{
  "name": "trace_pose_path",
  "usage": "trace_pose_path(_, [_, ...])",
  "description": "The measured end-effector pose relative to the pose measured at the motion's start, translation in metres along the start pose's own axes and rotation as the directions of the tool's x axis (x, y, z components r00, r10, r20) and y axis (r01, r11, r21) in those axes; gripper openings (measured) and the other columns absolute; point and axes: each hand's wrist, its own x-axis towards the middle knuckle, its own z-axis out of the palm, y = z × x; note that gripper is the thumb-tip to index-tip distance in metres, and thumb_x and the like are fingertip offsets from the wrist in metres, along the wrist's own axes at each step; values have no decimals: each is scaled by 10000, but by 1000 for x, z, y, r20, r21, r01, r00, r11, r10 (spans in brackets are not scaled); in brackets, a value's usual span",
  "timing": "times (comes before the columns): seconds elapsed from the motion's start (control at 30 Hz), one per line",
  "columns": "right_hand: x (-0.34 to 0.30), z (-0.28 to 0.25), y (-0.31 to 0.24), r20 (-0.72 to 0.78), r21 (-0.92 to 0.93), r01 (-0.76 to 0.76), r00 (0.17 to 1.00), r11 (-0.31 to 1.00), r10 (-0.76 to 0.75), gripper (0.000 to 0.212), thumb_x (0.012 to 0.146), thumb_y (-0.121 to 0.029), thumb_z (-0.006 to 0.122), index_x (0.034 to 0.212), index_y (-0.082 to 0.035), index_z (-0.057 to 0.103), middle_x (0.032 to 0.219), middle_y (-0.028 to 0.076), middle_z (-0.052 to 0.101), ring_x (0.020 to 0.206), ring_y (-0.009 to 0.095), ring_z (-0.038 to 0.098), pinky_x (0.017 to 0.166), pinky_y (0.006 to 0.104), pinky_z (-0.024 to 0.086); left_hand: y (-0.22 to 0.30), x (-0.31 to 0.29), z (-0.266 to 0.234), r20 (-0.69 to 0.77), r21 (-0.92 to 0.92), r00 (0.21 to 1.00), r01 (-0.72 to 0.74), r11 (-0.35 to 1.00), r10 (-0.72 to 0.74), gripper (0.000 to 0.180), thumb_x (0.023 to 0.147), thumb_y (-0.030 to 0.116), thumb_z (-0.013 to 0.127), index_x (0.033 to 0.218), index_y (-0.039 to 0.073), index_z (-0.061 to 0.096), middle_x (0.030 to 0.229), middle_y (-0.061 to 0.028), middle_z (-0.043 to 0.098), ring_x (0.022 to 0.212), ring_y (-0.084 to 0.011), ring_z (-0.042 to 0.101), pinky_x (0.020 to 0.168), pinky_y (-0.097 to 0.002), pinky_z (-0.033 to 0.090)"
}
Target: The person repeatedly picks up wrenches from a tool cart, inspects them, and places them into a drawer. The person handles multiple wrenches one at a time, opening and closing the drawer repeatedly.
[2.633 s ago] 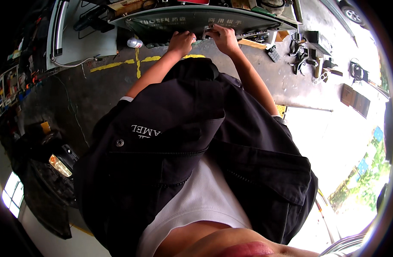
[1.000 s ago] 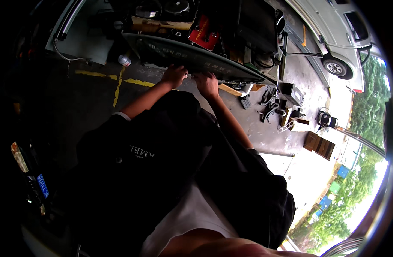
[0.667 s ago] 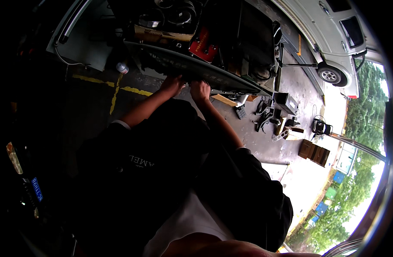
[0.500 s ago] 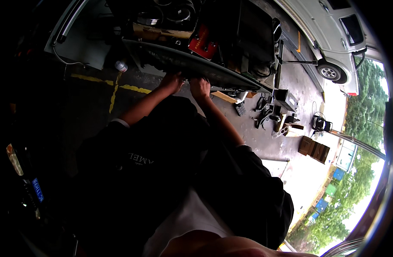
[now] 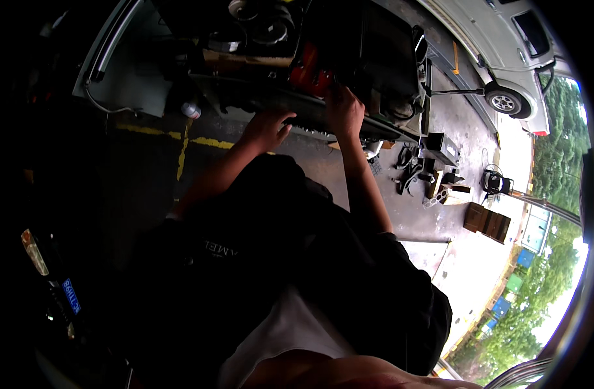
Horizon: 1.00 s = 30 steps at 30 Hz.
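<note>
My left hand [image 5: 266, 131] is held just in front of a dark workbench [image 5: 245, 87]. Its thumb and fingers are apart, with nothing visible between them. Farther right, my right hand [image 5: 345, 111] reaches over the bench's near side, by the right end of a flat red box or tray [image 5: 308, 76]. Its fingers are bent together and their tips sink into shadow, so what they hold, if anything, is hidden. Small dark pieces lie on the red surface. Round metal rings [image 5: 271, 30] sit behind it to the left, above a cardboard edge [image 5: 245, 59].
A white bottle [image 5: 191, 110] stands on the floor left of the bench, near yellow floor lines [image 5: 209, 142]. To the right are black parts [image 5: 410, 172], a dark case [image 5: 442, 149] and brown cartons [image 5: 487, 222]. A white vehicle [image 5: 524, 84] stands beyond.
Both hands were close together at the bench's near edge. My right hand has moved right and up to the red surface; my left has drawn slightly back, its fingers opening. The view has shifted a little.
</note>
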Motion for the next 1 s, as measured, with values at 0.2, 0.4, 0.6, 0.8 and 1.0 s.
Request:
trace_pose_path(0.2, [33, 21, -7, 59, -260, -165, 981, 951, 187, 384, 849, -438, 655, 1037, -103, 666, 931, 128, 704, 867, 345, 676, 718, 452, 538, 4, -8, -26, -279, 103, 957, -52, 993, 79, 476, 861, 129, 638, 1320, 102, 512, 1315, -154, 497, 1188, -359, 514, 973, -455, 453])
trace_pose_path(0.4, [47, 31, -9, 83, -324, -286, 941, 902, 328, 420, 814, -483, 646, 1014, -115, 675, 967, 128, 708, 914, 351, 670, 753, 470, 533, 1, -10, -34, -310, 291, 947, 12, 957, 82, 642, 762, 99, 695, 1362, 77, 471, 1385, -138, 405, 1264, -314, 449, 1002, -455, 399])
trace_pose_path(0.6, [31, 21, 3, 0, 56, -366, 930, 929, 366, 293, 836, -329, 668, 952, -61, 689, 879, 128, 711, 788, 261, 689, 675, 402, 542, 1, -10, -27, -307, 326, 945, -5, 946, 111, 690, 769, 112, 700, 1403, 84, 430, 1423, -148, 380, 1316, -329, 397, 1039, -487, 362])
trace_pose_path(0.8, [-6, 4, 7, 272, 850, -471, 774, 235, 571, 227, 930, -157, 597, 1025, 48, 616, 878, 113, 692, 621, 126, 589, 551, 279, 499, -4, -9, -25, -320, 220, 940, -46, 974, 117, 615, 807, 107, 678, 1381, 112, 458, 1410, -148, 401, 1292, -362, 421, 1023, -501, 386])
trace_pose_path(1.0, [-47, -13, 30, 393, 917, -370, 783, -147, 482, 171, 980, -178, 554, 1027, -15, 579, 970, 130, 677, 633, 121, 584, 597, 277, 507, 10, -4, -17, -260, -263, 966, -69, 962, -2, 457, 845, 83, 645, 1288, 69, 537, 1195, -149, 587, 1142, -318, 564, 991, -403, 437])
